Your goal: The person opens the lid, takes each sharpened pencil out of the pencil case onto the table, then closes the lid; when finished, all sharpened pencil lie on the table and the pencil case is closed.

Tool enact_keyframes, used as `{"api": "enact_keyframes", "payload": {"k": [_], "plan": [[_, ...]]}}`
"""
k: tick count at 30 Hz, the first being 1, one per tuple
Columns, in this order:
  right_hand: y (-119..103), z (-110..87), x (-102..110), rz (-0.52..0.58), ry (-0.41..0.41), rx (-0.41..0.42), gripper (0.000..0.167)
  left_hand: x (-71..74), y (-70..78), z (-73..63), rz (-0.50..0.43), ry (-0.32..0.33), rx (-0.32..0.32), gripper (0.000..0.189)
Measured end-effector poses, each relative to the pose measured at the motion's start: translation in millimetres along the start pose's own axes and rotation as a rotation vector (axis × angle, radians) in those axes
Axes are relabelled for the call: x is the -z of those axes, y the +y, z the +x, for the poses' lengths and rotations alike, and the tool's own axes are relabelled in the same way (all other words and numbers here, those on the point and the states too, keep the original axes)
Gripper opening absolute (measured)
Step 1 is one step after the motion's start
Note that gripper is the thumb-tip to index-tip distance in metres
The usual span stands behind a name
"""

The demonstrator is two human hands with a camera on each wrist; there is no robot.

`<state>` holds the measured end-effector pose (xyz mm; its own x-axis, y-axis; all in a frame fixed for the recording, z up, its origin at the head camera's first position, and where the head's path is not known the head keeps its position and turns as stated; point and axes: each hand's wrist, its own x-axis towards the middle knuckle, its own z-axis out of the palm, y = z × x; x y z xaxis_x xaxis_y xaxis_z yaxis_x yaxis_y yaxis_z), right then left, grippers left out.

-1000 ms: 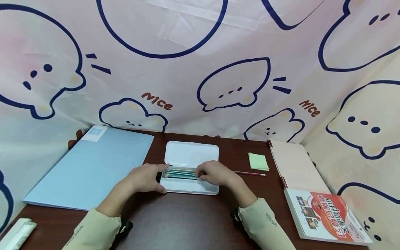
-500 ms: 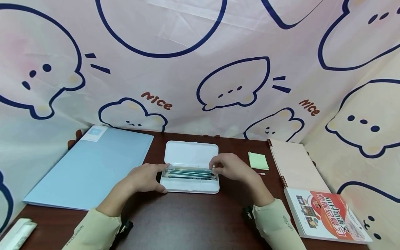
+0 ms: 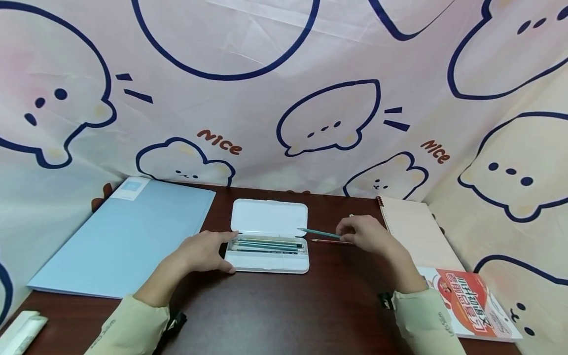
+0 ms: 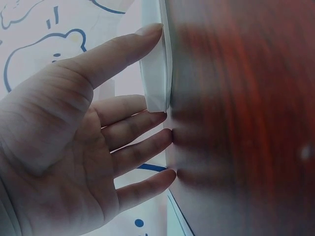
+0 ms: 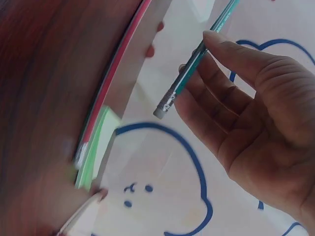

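Head view: since the earlier frame, the right hand [image 3: 366, 232] has moved off the pencil case [image 3: 266, 265] toward the table's right edge with a teal pencil [image 3: 319, 232]. Status, as judged: this pencil is out, not yet set down; the red pencil [image 3: 330, 241] lies on the wooden table [image 3: 266, 315]; several pencils remain cased. Cartoon-printed cloth [image 3: 257, 113] backs the table's far edge.

Left wrist view: left hand [image 4: 64, 132], fingers extended, thumb touching the case.

Right wrist view: thumb and fingers pinch the teal pencil, eraser end exposed.
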<state>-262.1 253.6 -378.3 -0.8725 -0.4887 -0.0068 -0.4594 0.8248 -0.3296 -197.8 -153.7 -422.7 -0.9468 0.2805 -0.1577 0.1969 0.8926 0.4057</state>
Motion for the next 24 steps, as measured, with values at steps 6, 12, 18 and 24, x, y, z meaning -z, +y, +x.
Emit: {"api": "enact_keyframes", "payload": {"k": [6,12,18,24], "plan": [[16.5,-7.3,1.0,-0.107,-0.028,-0.042,0.011,0.3,-0.2,-0.8,0.002,-0.003,-0.005,0.09],[31.0,-8.5,-3.0,-0.169,-0.06,-0.064,0.01,0.2,0.3,-2.4,-0.007,-0.011,0.002,0.09],[42.3,-6.7,-10.6,-0.179,-0.081,-0.086,0.005,-0.8,-0.1,-2.6,-0.006,-0.01,-0.003,0.09],[47.0,-4.3,-15.6,-0.171,-0.09,-0.111,0.008,-0.3,-0.8,-0.8,-0.005,-0.005,-0.004,0.089]]}}
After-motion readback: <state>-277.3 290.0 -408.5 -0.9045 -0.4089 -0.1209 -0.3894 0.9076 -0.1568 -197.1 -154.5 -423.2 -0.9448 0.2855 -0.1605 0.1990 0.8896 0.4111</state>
